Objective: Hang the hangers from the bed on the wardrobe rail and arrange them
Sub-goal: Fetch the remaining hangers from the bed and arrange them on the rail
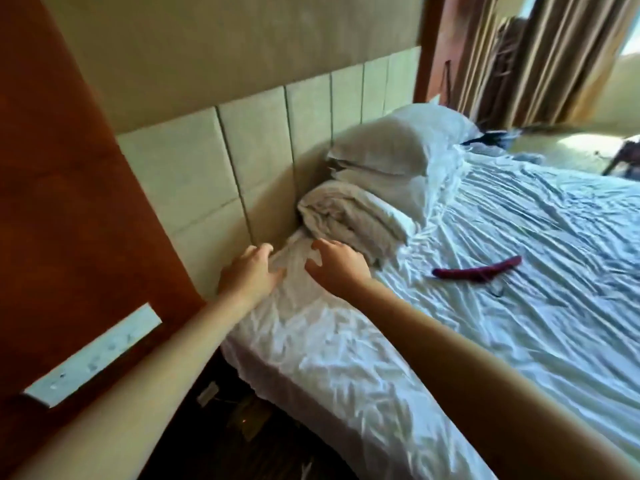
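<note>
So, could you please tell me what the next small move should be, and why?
Probably move the right hand toward the dark red hanger: it lies untouched on the sheet, while both hands, left hand included, are by the headboard.

The bed [263, 368] has a wrinkled white sheet [540, 216]. A folded blanket [353, 213] and stacked pillows [388, 147] lie at its head end. A maroon hanger [478, 270] lies flat nearby.
</note>
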A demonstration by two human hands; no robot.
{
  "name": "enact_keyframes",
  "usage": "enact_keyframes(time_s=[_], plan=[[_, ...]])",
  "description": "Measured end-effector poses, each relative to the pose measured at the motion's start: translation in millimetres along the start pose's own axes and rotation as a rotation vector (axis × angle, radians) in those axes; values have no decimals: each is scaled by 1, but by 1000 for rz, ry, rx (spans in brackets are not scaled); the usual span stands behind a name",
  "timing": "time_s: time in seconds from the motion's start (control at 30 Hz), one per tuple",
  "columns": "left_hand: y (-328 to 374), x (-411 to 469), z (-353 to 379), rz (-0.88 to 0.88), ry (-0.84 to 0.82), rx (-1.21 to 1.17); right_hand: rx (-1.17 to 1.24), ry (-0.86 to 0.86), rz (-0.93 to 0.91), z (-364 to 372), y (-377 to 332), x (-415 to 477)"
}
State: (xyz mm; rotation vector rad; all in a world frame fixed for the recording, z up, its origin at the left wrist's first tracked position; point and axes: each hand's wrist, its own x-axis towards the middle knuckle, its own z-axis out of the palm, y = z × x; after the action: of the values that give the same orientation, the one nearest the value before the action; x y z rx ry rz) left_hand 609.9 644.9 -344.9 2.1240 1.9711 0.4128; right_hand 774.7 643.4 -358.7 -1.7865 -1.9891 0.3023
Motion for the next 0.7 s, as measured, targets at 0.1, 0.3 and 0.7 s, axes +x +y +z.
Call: enact_keyframes(time_s=[0.1, 0.3, 0.7], plan=[[90, 18, 62, 96, -109, -20, -9, 5, 144, -23, 108, -20], [226, 32, 162, 247, -310, -6, -68, 0, 444, -60, 282, -87], [423, 90, 319, 524, -534, 19, -130, 16, 886, -107, 481, -144]])
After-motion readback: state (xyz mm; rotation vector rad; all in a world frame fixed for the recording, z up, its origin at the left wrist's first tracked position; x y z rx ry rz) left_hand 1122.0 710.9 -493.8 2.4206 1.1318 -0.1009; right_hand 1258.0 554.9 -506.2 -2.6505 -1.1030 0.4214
